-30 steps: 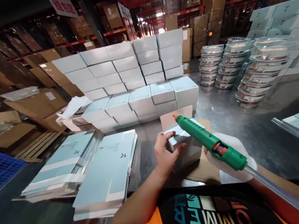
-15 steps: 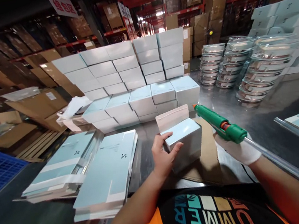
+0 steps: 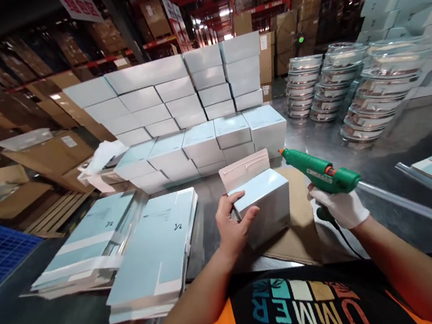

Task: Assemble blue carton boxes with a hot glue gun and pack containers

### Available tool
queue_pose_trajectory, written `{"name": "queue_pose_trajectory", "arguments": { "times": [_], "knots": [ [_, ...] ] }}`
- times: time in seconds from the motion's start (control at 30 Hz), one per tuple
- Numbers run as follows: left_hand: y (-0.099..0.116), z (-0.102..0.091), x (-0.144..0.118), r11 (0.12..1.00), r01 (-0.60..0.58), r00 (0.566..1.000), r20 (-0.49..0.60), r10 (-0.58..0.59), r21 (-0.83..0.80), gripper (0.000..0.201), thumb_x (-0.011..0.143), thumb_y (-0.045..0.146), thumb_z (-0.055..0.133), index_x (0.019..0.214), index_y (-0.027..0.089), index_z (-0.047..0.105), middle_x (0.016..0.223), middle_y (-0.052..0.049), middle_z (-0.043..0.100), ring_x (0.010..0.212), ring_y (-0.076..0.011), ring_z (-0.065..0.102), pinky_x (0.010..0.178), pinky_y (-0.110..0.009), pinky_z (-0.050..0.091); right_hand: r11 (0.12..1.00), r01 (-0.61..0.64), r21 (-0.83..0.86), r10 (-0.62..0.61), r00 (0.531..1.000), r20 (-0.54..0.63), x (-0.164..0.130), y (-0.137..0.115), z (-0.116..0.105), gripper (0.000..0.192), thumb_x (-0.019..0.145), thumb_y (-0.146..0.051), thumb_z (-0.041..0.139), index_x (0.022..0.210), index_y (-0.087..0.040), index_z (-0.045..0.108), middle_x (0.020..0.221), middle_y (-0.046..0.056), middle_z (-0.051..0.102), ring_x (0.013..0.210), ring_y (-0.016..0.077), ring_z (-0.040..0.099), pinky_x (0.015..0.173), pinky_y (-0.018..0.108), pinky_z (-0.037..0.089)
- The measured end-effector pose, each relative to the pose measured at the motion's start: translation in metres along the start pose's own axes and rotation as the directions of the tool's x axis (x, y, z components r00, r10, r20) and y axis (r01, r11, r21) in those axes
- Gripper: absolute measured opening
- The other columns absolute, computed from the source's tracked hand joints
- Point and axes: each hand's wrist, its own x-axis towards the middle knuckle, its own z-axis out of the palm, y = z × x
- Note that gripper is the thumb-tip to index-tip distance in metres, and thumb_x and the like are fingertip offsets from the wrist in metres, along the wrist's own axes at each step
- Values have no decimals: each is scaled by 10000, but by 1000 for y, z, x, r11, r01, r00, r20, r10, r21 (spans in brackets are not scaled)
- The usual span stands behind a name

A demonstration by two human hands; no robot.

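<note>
The left hand (image 3: 233,228) is clamped on the near left corner of a pale blue carton (image 3: 265,203), thumb on top and fingers down the side, steadying it on a sheet of brown cardboard (image 3: 302,225) at the near edge of the steel table (image 3: 375,225). The carton's beige flap (image 3: 244,168) stands open at the back. The gloved right hand (image 3: 340,208) is closed round the grip of a green hot-glue gun (image 3: 317,174), held clear of the carton to its right, the orange nozzle pointing toward the far side of the table and the glue stick jutting out behind. Risk, as I judge it: the nozzle may drip on the table or string across the carton's lid while it hangs there, and any glue on the flap could skin over if the flap stays open. The bare left hand sits close to the flap, so a careless pass of the nozzle could burn it. The cord (image 3: 345,243) trailing below the glove might snag the cardboard's edge.
</note>
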Motion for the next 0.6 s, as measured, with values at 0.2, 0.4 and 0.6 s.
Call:
{"name": "queue_pose_trajectory", "arguments": {
  "times": [0.2, 0.4, 0.6],
  "knots": [
    [-1, -3, 2, 990, 76, 997, -4, -77, -119, 623, 813, 749, 823, 1107, 202, 774, 946, -55, 732, 871, -229, 693, 786, -316, 541, 866, -464, 188, 418, 876, 239, 10, 28, -9, 507, 924, -676, 558, 883, -194, 711, 753, 156, 786, 524, 235, 666, 508, 373, 569],
    [-5, -7, 7, 984, 124, 992, 12, -124, -125, 632, 820, 764, 789, 1093, 194, 780, 951, -64, 760, 814, -219, 677, 748, -312, 533, 971, -239, 10, 239, 971, -30, 14, 42, -18, 410, 850, -601, 746, 667, -243, 668, 634, 86, 711, 762, 309, 755, 671, 383, 606],
    [-5, -1, 7, 991, 40, 992, 127, -24, -125, 697, 785, 841, 765, 1049, 199, 811, 900, -67, 733, 810, -230, 669, 727, -314, 518, 981, 29, 192, -55, 990, 131, 15, -6, 26, 536, 883, -572, 690, 1301, -237, 704, 1285, 100, 786, 1172, 282, 730, 951, 393, 619]
  ]
}}
